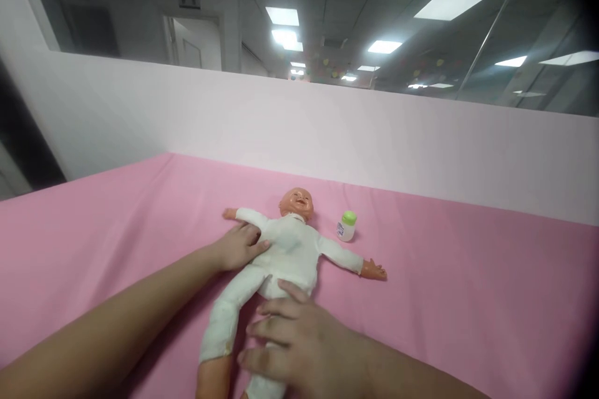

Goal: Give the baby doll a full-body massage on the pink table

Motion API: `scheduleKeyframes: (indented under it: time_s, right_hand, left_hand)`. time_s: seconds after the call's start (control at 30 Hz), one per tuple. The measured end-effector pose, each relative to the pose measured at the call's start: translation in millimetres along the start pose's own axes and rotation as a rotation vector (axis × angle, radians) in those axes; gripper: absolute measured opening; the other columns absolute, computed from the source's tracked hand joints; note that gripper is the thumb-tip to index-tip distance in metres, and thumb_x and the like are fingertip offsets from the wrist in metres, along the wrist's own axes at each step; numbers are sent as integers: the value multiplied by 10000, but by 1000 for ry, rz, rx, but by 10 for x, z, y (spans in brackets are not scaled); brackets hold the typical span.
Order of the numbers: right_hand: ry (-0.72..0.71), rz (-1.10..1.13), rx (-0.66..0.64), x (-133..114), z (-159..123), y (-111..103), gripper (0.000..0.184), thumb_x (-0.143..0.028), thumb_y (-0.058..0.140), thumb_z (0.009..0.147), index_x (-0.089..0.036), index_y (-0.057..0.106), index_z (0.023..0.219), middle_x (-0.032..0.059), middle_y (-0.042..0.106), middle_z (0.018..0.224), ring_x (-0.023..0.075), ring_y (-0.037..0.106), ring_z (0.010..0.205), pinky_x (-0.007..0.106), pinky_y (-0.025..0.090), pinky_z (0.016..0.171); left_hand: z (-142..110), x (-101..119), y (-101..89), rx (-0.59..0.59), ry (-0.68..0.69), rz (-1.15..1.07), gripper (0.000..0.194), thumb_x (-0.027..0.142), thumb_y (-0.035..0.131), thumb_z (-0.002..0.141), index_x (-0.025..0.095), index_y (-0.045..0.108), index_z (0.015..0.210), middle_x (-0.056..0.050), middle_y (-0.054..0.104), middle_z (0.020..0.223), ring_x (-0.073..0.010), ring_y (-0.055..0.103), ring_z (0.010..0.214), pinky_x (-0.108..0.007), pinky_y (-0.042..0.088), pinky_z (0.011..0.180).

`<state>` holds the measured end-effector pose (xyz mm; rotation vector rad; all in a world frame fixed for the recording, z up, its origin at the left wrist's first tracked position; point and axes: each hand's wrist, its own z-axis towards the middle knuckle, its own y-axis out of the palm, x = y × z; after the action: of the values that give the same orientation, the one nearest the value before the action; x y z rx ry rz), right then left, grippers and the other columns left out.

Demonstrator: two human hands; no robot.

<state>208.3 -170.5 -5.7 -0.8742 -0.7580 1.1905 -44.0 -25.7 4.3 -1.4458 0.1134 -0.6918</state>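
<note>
A baby doll (294, 249) with a soft white cloth body lies on its back on a pink sheet (444, 299), head toward the far wall and arms spread. My left hand (238, 246) is at the doll's side below its arm, thumb on the torso and fingers curled in against the side; their tips are partly hidden. Over the doll's leg at the right, my right hand (304, 336) has its fingers spread apart and covers much of that leg. I cannot tell how firmly it touches. The doll's other leg (222, 324) extends toward me.
A small white bottle with a green cap (347, 226) stands beside the doll's head and outstretched arm. Behind the pink surface rises a white wall (327, 124), topped by a dark glass window (355, 25) showing ceiling lights and a door.
</note>
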Motion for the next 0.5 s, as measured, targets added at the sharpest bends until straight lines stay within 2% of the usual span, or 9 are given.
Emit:
scheduleKeyframes:
  time_s: [0.07, 0.13, 0.2, 0.3, 0.4, 0.43, 0.5]
  right_hand:
    - [-90, -74, -16, -109, 46, 92, 427, -504, 515, 1034, -285, 554, 1399, 42, 699, 1333, 262, 582, 1260, 602, 200, 1242]
    - [-155, -123, 12, -196, 77, 197, 370, -472, 492, 1053, -295, 567, 1369, 26, 738, 1192, 241, 630, 1112, 598, 267, 1203]
    - [-193, -149, 29, -263, 91, 289, 339, -463, 483, 1058, -312, 571, 1348, -3, 735, 996, 210, 635, 906, 576, 350, 1137]
    - [-164, -169, 48, -326, 92, 339, 305, -428, 519, 1039, -282, 603, 1293, -43, 618, 740, 171, 528, 650, 465, 478, 912]
    - [-105, -155, 113, -347, 101, 244, 155, -381, 602, 988, -275, 673, 1076, -64, 487, 619, 138, 413, 550, 339, 421, 668]
    - [-97, -137, 138, -347, 108, 185, 101, -360, 622, 974, -275, 677, 984, -64, 474, 606, 131, 397, 541, 325, 399, 638]
    - [-90, -78, 189, -335, 116, 47, 107, -289, 645, 950, -261, 651, 847, -60, 515, 624, 125, 423, 555, 319, 410, 640]
  left_hand:
    - [32, -175, -49, -68, 28, 61, 760, 756, 381, 940, 200, 582, 1418, -187, 468, 1576, -448, 401, 1435, -567, 311, 1150]
    - [80, -359, -86, -101, -71, 110, 831, 773, 342, 935, 206, 488, 1525, -195, 361, 1649, -490, 293, 1498, -639, 246, 1166]
    - [127, -524, -109, -127, -175, 159, 858, 769, 296, 942, 189, 454, 1554, -212, 343, 1655, -491, 246, 1523, -667, 208, 1172]
    - [161, -679, -122, -118, -231, 179, 825, 750, 281, 951, 200, 492, 1528, -206, 355, 1650, -462, 245, 1535, -660, 198, 1184]
    - [154, -691, -117, -50, -228, 140, 808, 755, 342, 935, 222, 489, 1524, -190, 414, 1621, -468, 293, 1513, -663, 215, 1182]
    - [150, -666, -113, -21, -216, 118, 820, 759, 369, 926, 205, 488, 1519, -200, 456, 1589, -472, 341, 1485, -659, 238, 1176]
    - [151, -582, -100, 56, -152, 33, 829, 746, 406, 930, 156, 473, 1509, -217, 529, 1516, -454, 457, 1404, -620, 316, 1156]
